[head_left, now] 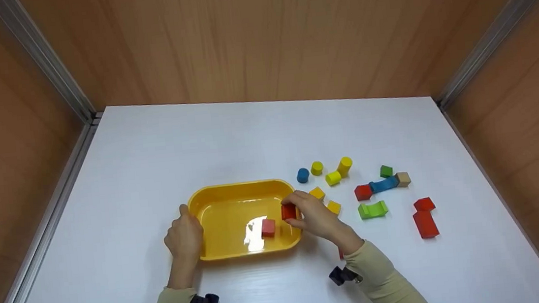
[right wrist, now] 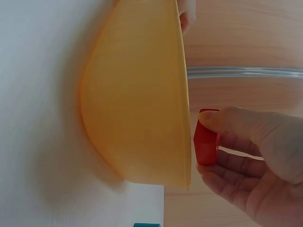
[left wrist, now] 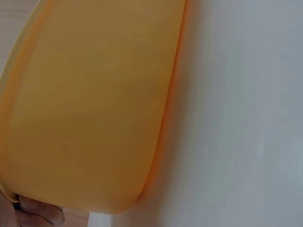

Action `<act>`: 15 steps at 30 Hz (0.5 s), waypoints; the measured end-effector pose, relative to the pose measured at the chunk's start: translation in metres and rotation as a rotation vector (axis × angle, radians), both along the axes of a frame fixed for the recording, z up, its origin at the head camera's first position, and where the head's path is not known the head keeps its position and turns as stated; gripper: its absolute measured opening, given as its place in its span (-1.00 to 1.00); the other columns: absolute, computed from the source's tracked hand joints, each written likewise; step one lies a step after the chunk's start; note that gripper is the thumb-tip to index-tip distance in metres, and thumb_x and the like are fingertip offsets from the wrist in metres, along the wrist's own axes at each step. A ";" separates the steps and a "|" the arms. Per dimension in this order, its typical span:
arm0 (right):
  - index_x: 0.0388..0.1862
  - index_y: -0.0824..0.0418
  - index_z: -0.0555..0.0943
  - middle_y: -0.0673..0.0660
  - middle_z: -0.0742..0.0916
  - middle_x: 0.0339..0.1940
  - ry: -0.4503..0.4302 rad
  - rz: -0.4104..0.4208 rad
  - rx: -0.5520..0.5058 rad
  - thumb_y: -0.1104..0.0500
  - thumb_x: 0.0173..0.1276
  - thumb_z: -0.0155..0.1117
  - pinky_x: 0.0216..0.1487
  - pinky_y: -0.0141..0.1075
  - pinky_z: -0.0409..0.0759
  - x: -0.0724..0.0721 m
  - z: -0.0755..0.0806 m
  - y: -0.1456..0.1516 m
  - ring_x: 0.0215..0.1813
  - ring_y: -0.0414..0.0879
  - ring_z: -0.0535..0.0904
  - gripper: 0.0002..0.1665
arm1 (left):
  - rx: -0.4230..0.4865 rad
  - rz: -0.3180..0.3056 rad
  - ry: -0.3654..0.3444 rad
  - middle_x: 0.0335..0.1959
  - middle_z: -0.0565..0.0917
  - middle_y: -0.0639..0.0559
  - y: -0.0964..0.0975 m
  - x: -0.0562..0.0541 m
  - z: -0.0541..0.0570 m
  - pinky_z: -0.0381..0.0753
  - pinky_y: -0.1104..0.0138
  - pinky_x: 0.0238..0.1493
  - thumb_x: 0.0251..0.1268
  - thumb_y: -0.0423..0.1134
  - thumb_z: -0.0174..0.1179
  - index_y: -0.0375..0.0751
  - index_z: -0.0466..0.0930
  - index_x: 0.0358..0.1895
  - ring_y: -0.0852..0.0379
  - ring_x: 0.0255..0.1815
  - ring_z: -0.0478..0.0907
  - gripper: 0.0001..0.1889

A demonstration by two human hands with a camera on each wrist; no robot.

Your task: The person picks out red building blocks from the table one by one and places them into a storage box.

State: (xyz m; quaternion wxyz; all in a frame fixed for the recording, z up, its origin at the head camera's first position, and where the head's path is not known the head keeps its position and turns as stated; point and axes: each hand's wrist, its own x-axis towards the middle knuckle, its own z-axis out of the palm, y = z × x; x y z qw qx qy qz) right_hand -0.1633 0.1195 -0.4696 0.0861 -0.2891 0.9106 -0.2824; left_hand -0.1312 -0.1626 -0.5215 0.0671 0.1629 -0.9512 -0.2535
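My left hand grips the left end of a yellow plastic tray; in the left wrist view its curled fingers show under the rim. My right hand pinches a red block between thumb and fingers, over the tray's right end. The right wrist view shows that red block just above rim level, beside the tray's wall. Inside the tray, a pinkish-red cube lies right of the middle, near a bright reflection.
Right of the tray lie yellow cylinders, a blue cylinder, yellow blocks, a light green notched block, a blue curved block and red blocks. Wooden walls enclose the white table.
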 end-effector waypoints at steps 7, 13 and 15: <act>0.04 0.21 0.44 0.08 0.54 -0.05 -0.026 -0.003 0.092 0.23 0.10 0.31 0.00 -0.29 0.41 -0.009 -0.002 -0.013 -0.06 -0.09 0.43 -0.51 | -0.001 0.014 -0.023 -0.67 0.48 -0.16 0.000 0.000 0.000 0.34 0.19 -0.73 0.28 -0.36 -0.14 -0.38 0.27 -0.09 -0.01 -0.72 0.40 -0.80; 0.01 0.20 0.44 0.09 0.52 -0.06 0.008 0.033 0.163 0.26 0.08 0.31 0.01 -0.29 0.41 -0.016 -0.003 -0.022 -0.09 -0.09 0.42 -0.53 | 0.000 0.015 -0.013 -0.65 0.49 -0.18 0.001 0.000 0.001 0.37 0.15 -0.70 0.28 -0.35 -0.12 -0.37 0.28 -0.10 -0.04 -0.69 0.43 -0.80; 0.00 0.21 0.45 0.08 0.52 -0.08 0.020 0.047 0.183 0.27 0.08 0.31 0.00 -0.30 0.41 -0.018 -0.004 -0.024 -0.10 -0.10 0.42 -0.53 | 0.002 0.016 -0.014 -0.65 0.50 -0.18 0.001 0.000 0.001 0.37 0.14 -0.70 0.28 -0.34 -0.12 -0.37 0.28 -0.09 -0.05 -0.69 0.44 -0.80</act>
